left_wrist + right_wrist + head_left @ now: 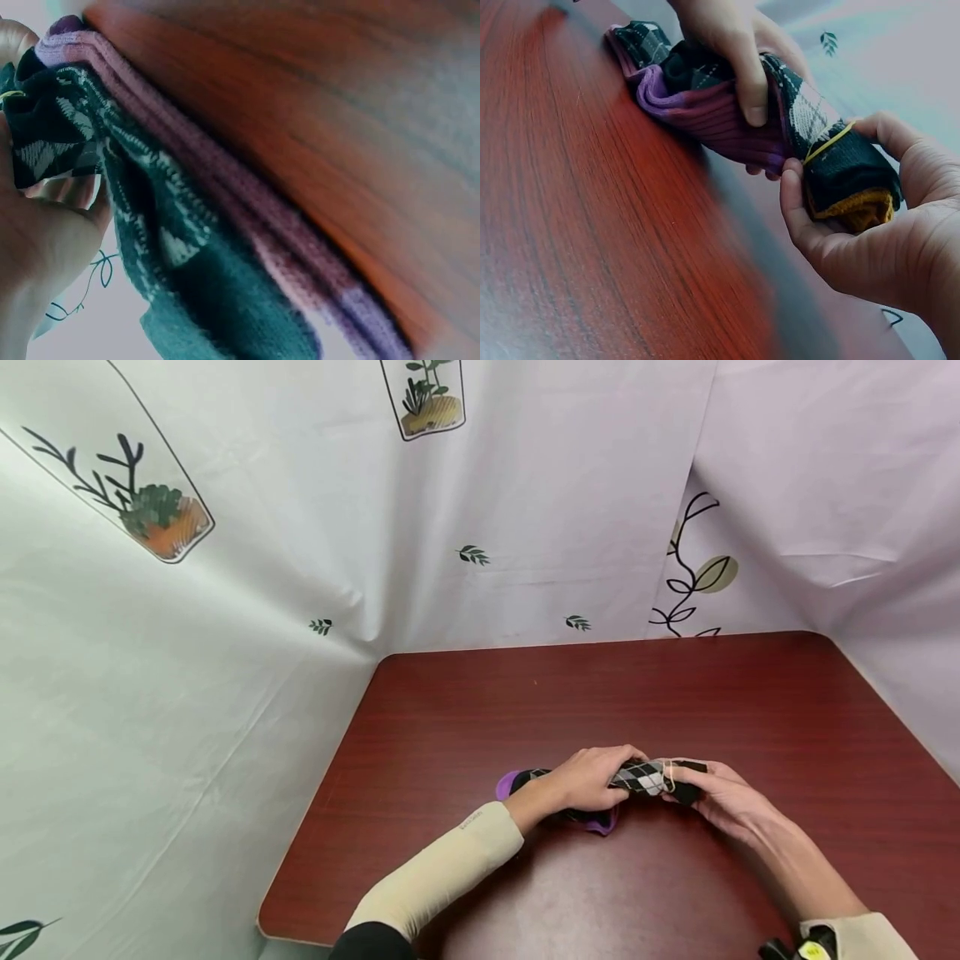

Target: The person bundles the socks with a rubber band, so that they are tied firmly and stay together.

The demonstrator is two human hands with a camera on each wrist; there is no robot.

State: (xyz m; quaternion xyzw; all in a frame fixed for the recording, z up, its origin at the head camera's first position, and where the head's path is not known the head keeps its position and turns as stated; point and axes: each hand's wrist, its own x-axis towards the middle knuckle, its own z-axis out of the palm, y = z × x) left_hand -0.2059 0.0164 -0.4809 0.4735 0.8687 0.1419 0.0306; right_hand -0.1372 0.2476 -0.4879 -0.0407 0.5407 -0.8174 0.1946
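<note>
A bundle of socks, black with a grey argyle pattern and purple edges, lies on the dark red table. My left hand grips its middle, thumb over the purple ribbed part. My right hand pinches the black, mustard-edged end, where a thin yellow band circles the bundle. In the left wrist view the dark patterned knit and purple cuff fill the frame, with the left hand at the lower left. In the right wrist view the left hand wraps the bundle from above.
White sheeting printed with plants and leaves walls the table on the left, back and right. The table's rounded front-left corner lies close to my left sleeve. Bare wood spreads behind the hands.
</note>
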